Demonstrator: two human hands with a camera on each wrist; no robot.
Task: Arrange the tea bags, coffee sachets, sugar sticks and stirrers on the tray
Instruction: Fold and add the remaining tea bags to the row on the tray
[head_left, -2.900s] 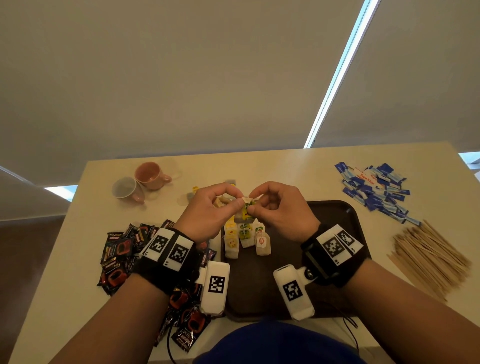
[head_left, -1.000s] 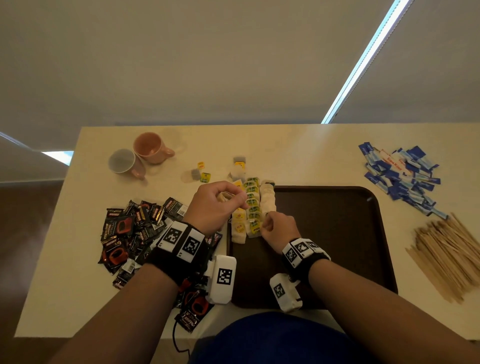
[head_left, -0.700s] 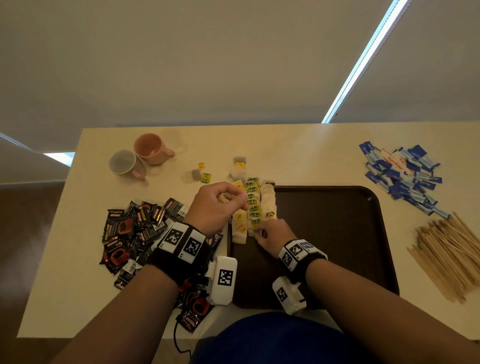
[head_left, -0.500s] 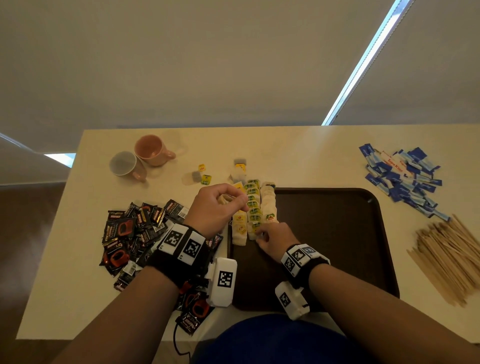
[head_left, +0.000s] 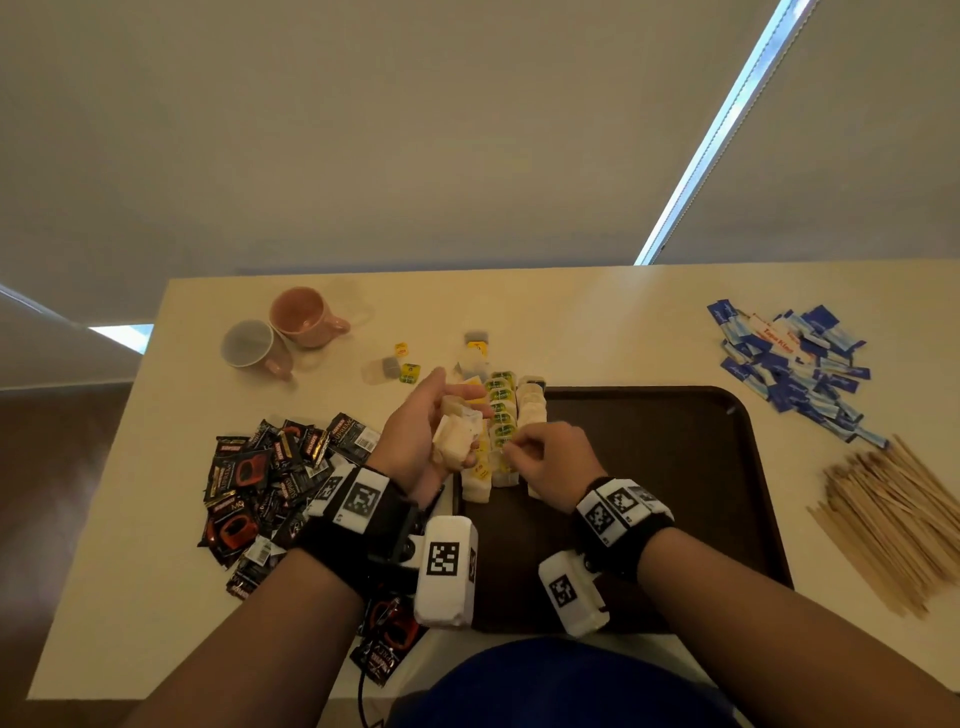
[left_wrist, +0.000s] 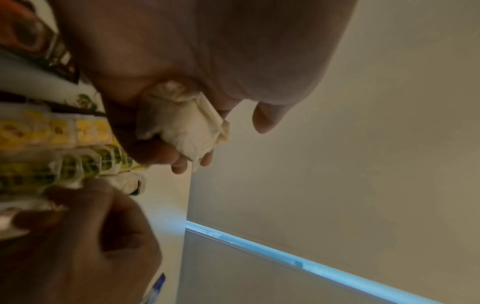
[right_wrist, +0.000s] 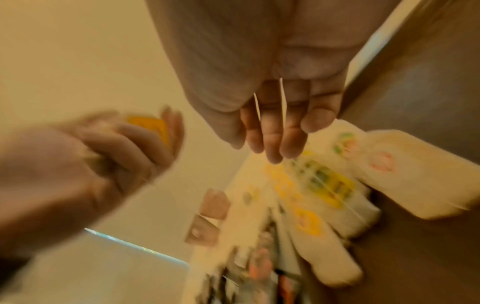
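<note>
Tray (head_left: 675, 519) lies nearest you at the worktop (head_left: 571, 322) edge, dark and mostly bare, so that the rows can grow rightward from its left side. 3 rows of tea bags (head_left: 501, 415) run away from you along that left edge, laid overlapping with the labels up, probably so each sort can be read at a glance. Your right hand (head_left: 545, 462) rests at the near end of the rows with fingers curled; it seems to be nudging or pinching the last bag into line, but whether the grip encloses anything cannot be told from these views. Your left hand (head_left: 431, 436) hovers just left of the rows, its grip closed round a small bundle of loose tea bags (head_left: 457, 439), held there as a ready supply for the right hand. The left wrist view shows the fingers wrapped round that pale bundle.

Left of the tray the coffee sachets (head_left: 260, 478) lie in a black heap; at the right the stirrers (head_left: 893, 519) and, farther off, the blue sugar sticks (head_left: 789, 358) wait, all off the tray. A few stray tea bags (head_left: 400, 364) lie beyond the rows, and 2 mugs (head_left: 280, 332) stand at the far left. By this reading, the tea-bag stage is in progress.
</note>
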